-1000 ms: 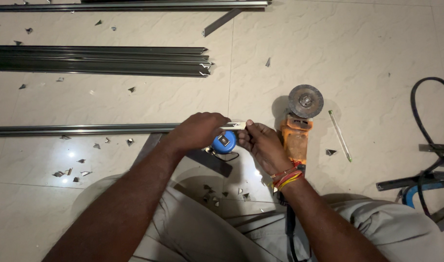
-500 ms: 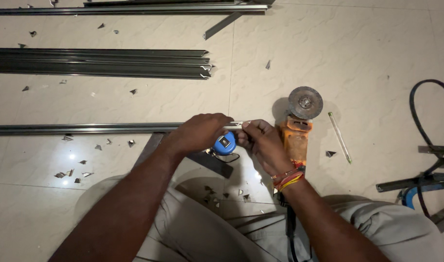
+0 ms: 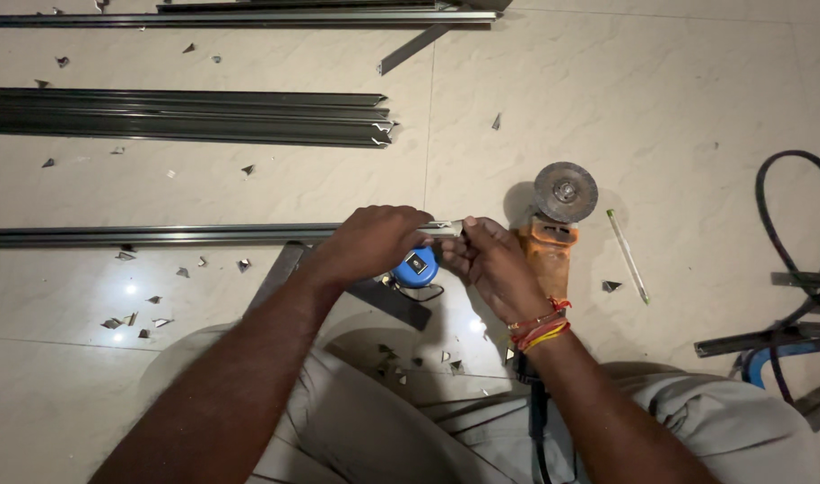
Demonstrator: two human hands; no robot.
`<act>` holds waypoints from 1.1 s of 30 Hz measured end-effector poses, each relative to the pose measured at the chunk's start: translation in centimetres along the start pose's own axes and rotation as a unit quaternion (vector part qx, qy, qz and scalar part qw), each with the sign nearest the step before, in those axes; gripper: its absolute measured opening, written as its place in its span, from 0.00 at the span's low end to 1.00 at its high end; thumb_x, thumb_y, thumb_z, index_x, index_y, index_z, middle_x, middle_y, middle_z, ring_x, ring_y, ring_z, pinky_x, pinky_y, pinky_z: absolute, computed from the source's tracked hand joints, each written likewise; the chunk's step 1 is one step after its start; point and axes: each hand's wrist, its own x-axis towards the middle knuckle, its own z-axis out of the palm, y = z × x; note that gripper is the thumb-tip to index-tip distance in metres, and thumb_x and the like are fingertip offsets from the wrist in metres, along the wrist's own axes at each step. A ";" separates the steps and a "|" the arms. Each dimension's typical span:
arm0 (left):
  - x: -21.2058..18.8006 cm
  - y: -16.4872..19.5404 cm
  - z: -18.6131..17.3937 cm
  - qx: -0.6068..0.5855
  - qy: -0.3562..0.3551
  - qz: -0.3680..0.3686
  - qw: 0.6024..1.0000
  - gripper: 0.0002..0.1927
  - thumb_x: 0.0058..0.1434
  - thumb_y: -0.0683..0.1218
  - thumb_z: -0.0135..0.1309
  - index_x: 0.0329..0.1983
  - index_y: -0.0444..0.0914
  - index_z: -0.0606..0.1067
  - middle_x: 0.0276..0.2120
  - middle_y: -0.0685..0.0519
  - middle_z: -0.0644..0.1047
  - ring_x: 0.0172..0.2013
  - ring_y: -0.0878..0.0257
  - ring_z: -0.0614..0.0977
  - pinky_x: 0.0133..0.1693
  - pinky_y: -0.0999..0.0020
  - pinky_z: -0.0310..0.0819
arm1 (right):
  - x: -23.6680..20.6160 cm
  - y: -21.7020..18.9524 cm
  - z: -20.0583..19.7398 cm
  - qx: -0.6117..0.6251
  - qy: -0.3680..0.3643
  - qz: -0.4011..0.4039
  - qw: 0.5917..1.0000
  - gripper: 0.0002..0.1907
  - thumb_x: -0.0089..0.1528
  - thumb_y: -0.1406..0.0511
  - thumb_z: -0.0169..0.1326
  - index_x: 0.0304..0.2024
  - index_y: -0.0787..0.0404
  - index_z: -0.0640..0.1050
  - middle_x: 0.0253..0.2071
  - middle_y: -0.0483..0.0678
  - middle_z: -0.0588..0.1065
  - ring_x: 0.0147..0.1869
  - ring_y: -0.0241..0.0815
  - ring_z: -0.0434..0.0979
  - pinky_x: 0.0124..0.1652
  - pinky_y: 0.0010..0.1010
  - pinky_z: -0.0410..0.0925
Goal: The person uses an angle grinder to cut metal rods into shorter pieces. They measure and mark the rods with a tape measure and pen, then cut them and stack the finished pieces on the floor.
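Both forearms reach forward, meeting over the long grey metal channel (image 3: 159,236) on the floor. The left hand (image 3: 369,244) is closed over its end above a round blue tape measure (image 3: 416,267); the right hand (image 3: 492,266) pinches that end. Glossy cream tiled floor (image 3: 679,99) carries metal offcuts and an orange angle grinder (image 3: 553,220).

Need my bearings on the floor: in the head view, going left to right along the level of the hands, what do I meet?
Long metal profile → left hand → blue tape measure → right hand → orange angle grinder → thin green-tipped rod → black hose loop.
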 end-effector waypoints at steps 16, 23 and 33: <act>0.2 0.4 -0.2 0.030 -0.028 -0.007 0.999 0.19 0.66 0.52 0.51 0.57 0.42 0.77 0.47 0.47 0.82 0.47 0.50 0.83 0.48 0.53 0.75 | 0.3 0.4 -0.7 -0.018 0.000 -0.014 1.000 0.09 0.69 0.61 0.54 0.40 0.61 0.74 0.34 0.48 0.79 0.38 0.37 0.80 0.43 0.26 0.75; 0.4 -0.2 0.3 0.024 -0.005 0.019 1.000 0.17 0.67 0.51 0.50 0.55 0.39 0.77 0.49 0.46 0.81 0.48 0.48 0.82 0.49 0.52 0.74 | 0.0 -0.1 0.2 -0.022 -0.006 -0.014 1.000 0.10 0.70 0.60 0.52 0.43 0.62 0.74 0.35 0.48 0.79 0.38 0.37 0.80 0.43 0.27 0.75; 0.3 -0.8 1.2 0.037 0.056 0.084 0.994 0.13 0.68 0.49 0.50 0.47 0.37 0.77 0.43 0.44 0.80 0.46 0.44 0.81 0.46 0.50 0.73 | -5.6 -12.5 -3.8 -0.575 0.038 0.088 0.813 0.19 0.64 0.56 0.53 0.41 0.65 0.83 0.34 0.52 0.82 0.37 0.43 0.82 0.41 0.36 0.76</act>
